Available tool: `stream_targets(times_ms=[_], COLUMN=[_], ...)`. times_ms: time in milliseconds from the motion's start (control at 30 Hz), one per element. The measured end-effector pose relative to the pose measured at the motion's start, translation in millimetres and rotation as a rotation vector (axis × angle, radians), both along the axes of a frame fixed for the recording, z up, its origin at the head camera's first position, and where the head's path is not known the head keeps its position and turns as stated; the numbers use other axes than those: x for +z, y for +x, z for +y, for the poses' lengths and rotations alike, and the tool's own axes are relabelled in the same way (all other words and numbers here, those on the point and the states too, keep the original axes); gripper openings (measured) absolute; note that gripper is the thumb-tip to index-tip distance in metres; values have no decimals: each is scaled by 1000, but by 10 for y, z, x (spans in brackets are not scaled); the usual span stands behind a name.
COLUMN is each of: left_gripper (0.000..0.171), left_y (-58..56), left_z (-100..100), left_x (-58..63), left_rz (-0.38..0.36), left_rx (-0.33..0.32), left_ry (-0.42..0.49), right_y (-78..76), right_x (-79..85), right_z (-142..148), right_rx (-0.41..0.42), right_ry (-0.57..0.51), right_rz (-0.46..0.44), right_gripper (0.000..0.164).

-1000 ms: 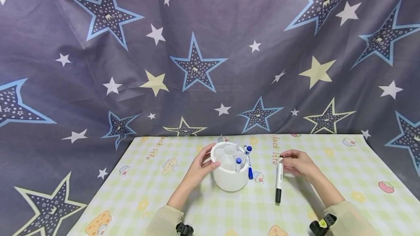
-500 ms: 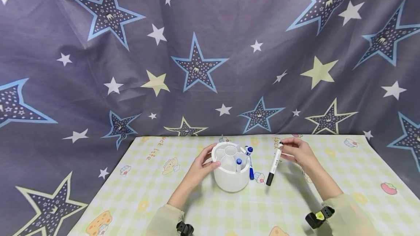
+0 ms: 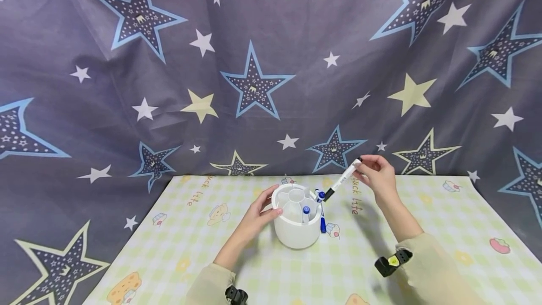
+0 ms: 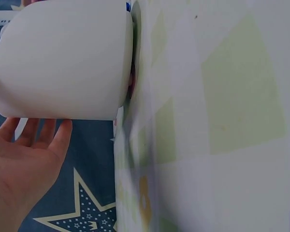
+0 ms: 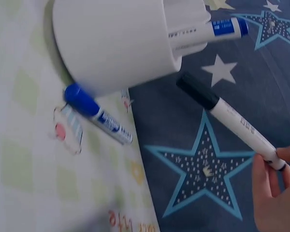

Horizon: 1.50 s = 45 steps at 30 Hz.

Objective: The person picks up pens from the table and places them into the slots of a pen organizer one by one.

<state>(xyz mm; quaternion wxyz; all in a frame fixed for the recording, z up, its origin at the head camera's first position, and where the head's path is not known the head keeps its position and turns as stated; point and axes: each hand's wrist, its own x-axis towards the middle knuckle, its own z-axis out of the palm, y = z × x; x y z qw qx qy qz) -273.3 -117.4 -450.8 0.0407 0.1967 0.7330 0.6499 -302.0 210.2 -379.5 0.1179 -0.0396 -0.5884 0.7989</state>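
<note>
- On the table (image 3: 169,258), my left hand (image 3: 256,215) is gripping the cup (image 3: 296,235).
- My right hand (image 3: 378,176) is pinching the black marker (image 3: 345,177), slanting cap-down near the cup.
- Blue markers (image 3: 306,210) are standing inside; a loose marker (image 5: 105,120) is lying alongside.

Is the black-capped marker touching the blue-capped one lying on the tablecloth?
Apart. The right wrist view plainly shows backdrop and tablecloth between the black-capped marker and blue-capped marker.
</note>
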Motion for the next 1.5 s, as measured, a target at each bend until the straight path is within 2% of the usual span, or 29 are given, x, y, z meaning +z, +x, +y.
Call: stream_targets(times_ms=[133, 367, 600, 833, 1100, 1500], left_gripper=[69, 69, 69, 69, 68, 69], left_y=[21, 54, -7, 28, 59, 56], left_z=[-6, -18, 3, 18, 11, 13], left_x=[0, -32, -2, 13, 22, 9], left_rz=[0, -12, 21, 4, 4, -3], left_rx=[-13, -5, -15, -1, 30, 29], left_ry=[-5, -8, -2, -11, -29, -20], right_y=[-27, -45, -121, -106, -76, -59], right_x=[52, 100, 160, 134, 18, -89], right_z=[-126, -301, -440, -537, -580, -625], right_rx=[-61, -35, 84, 196, 277, 363], right_ry=[-31, -68, -15, 34, 73, 164], right_rz=[38, 23, 40, 51, 46, 104], right_gripper=[22, 21, 22, 22, 19, 19])
